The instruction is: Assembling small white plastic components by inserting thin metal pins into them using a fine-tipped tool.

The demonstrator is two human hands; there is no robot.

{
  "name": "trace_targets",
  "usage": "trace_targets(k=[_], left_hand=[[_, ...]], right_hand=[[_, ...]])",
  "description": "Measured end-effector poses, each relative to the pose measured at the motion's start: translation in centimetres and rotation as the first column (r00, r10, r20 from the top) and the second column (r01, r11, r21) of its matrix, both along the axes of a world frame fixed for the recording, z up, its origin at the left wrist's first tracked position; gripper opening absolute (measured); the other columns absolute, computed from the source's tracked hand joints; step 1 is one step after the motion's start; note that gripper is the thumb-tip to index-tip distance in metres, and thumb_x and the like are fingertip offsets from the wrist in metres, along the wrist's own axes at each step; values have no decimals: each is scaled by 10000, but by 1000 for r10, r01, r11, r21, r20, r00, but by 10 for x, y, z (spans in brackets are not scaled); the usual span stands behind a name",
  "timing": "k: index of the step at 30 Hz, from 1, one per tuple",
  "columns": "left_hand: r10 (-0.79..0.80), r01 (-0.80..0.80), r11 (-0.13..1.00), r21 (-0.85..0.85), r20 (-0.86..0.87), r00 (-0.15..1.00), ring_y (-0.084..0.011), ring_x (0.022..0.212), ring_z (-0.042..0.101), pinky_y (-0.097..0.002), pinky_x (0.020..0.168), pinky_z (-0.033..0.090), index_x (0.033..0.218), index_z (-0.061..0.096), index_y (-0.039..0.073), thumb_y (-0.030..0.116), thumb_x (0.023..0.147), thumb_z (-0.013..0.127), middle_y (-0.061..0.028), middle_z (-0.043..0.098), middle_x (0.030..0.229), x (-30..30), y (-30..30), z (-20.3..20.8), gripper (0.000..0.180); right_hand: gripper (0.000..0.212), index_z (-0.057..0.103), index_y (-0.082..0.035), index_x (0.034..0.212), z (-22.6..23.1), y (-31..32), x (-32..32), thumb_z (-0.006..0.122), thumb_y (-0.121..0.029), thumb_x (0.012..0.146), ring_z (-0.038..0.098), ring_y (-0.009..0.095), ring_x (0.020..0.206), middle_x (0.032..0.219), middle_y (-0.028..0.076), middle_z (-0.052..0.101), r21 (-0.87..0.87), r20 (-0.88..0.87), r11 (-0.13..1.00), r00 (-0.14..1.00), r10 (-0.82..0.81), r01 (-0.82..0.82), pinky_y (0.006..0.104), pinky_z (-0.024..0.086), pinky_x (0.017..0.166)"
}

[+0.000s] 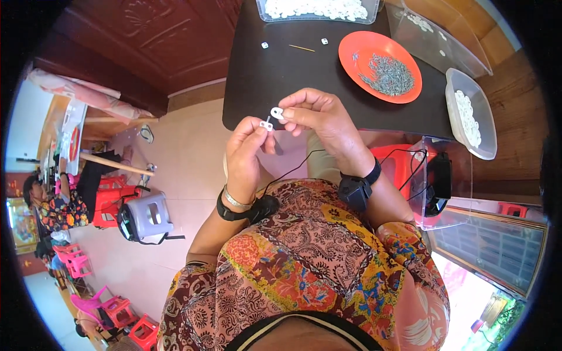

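My left hand (243, 152) pinches a small white plastic block (266, 126) with holes, between thumb and fingertips. From that block a thin metal nail (268, 119) sticks up. My right hand (319, 117) grips a small white rounded plastic clip (277, 113), close beside the nail's tip; whether they touch I cannot tell. Both hands are above the near edge of the dark table (257, 82). Right of them, an orange-red plate (349, 67) carries a heap of grey nails (391, 75).
Two white blocks (264, 45) and a thin stick (302, 48) lie on the table. Tubs of white pieces stand at the back (319, 19) and right (487, 111). A red stool (398, 161) is below the table's right side. Another person (52, 205) sits far left.
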State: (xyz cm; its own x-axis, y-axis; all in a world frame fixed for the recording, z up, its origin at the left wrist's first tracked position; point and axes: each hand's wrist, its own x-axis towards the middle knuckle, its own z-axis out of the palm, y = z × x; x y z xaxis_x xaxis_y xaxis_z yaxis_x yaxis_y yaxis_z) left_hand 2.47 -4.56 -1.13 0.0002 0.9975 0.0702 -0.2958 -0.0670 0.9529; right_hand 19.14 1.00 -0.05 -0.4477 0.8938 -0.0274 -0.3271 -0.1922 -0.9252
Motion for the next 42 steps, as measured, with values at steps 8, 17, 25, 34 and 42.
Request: trace_targets(k=[8,17,25,34,42], left_hand=[[38,-41,999,-25,-91,995,-51,598,443,-199,540,353,812,523,39,112,899,482,8,501,672,0,-4,-2,120],[73,-80,996,-33,-165,984,-43,584,414,-198,531,336,795,522,45,125,895,497,25,476,648,1,-7,-1,131],[69,-74,997,-22,-165,984,-37,577,386,-202,520,312,777,510,45,126,892,499,33,452,633,1,-9,-3,141],[75,-79,997,-14,-209,975,-37,563,381,-209,510,312,764,505,36,103,890,486,32,446,622,0,-10,-3,144],[45,-53,998,-22,-285,957,-50,588,396,-200,531,321,786,487,58,136,901,450,21,454,671,1,-9,-4,145]], right_hand=[[144,631,4,977,-2,-3,-6,633,-51,844,587,74,700,827,49,648,32,-4,999,1000,-14,14,204,485,651],[135,634,-5,974,-2,-10,-10,635,-20,840,580,60,736,849,25,643,199,105,979,992,-73,51,197,477,669],[129,631,-9,973,-6,-11,-11,632,-23,845,575,53,763,871,12,640,235,133,970,986,-100,67,191,472,683],[123,629,-3,968,-5,-13,-11,624,-25,848,568,50,736,852,10,636,212,129,976,989,-73,45,192,468,671],[113,621,16,958,-8,-15,-13,616,-4,846,599,63,803,873,26,641,275,181,961,981,-70,18,205,493,734]])
